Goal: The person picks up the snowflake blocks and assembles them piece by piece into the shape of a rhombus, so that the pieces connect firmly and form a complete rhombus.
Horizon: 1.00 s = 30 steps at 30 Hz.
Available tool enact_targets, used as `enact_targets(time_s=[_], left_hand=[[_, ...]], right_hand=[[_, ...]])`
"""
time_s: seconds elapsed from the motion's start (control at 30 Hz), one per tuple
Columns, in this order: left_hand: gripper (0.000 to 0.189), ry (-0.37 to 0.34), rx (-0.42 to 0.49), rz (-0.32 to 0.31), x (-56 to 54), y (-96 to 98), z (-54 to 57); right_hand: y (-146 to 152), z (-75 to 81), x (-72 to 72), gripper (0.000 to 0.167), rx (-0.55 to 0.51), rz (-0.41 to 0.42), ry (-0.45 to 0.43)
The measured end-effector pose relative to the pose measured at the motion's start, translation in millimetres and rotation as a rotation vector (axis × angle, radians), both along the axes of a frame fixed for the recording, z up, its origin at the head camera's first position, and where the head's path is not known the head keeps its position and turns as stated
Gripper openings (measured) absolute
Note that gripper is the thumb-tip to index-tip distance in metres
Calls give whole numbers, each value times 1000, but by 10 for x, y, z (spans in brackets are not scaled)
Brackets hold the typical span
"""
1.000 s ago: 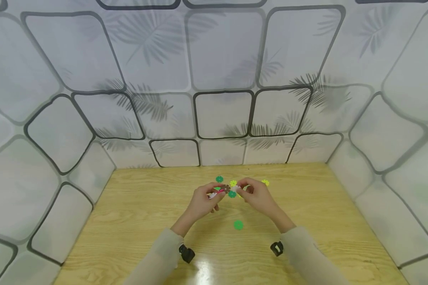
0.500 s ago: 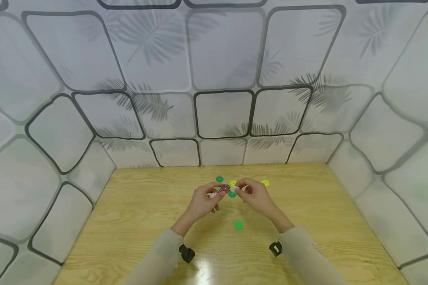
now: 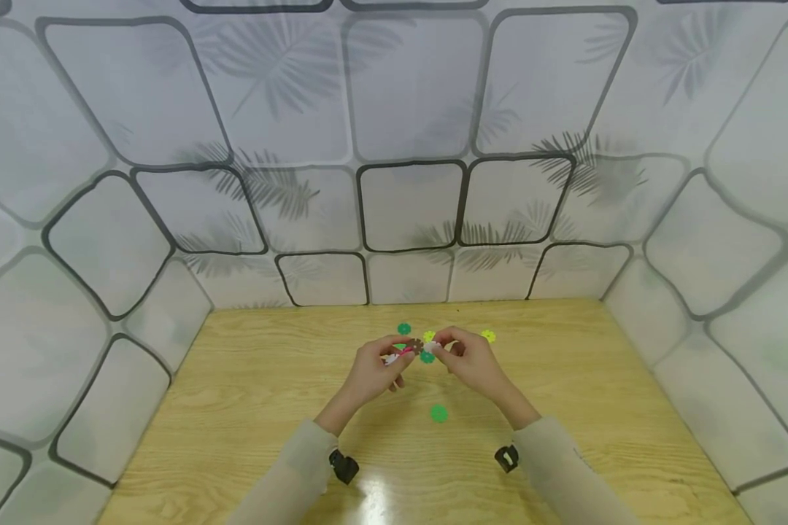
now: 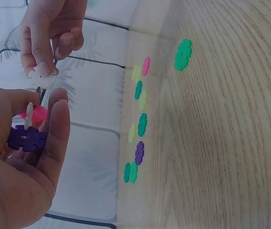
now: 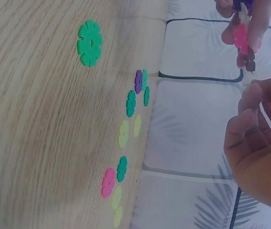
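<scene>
My left hand [image 3: 376, 370] grips a short chain of slotted snowflake discs above the table. In the left wrist view the chain shows a purple disc [image 4: 26, 138], a white disc [image 4: 29, 116] standing on edge and a pink disc [image 4: 39, 113]. A brown disc [image 3: 416, 346] forms the end towards the other hand. Between thumb and fingers my right hand [image 3: 476, 364] pinches another white disc [image 4: 42, 78], held against the brown one's edge. Whether their slots interlock I cannot tell. Fingers partly cover the chain.
A single green disc [image 3: 438, 414] lies on the wooden table [image 3: 256, 408], nearer the body. Several loose discs lie beyond the hands, among them a yellow disc [image 3: 489, 336], a purple disc [image 4: 139, 153] and a pink disc [image 4: 146, 66]. Patterned walls [image 3: 410, 211] enclose the table's back and sides.
My right hand has shifted very slightly left, with its white disc staying at the brown disc. The left hand keeps its place and its hold on the chain.
</scene>
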<state>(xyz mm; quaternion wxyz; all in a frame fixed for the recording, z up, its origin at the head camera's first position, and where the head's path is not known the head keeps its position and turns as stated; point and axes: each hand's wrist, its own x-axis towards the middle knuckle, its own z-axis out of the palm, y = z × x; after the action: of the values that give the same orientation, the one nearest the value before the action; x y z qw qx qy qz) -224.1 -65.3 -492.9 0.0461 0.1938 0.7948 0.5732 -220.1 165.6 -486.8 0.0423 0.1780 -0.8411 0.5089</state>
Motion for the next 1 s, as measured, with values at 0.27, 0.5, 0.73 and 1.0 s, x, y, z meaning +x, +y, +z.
enact_targets(time_s=[0.27,0.5,0.73,1.0], left_hand=[[36,6,12,-14,26,5,-26],[35,31,35,-9,53,12,-25],[38,35,47,-11,31,13,-15],[39,4,88,-10,-6,26,12]], right_hand=[[-31,-23,31,10,-19,2,-6],[-69,-48,58,10,-22,-12,19],[-81,-63,-9,8,-33,-8,46],[-106,-69,-60,6,-55,-45,24]])
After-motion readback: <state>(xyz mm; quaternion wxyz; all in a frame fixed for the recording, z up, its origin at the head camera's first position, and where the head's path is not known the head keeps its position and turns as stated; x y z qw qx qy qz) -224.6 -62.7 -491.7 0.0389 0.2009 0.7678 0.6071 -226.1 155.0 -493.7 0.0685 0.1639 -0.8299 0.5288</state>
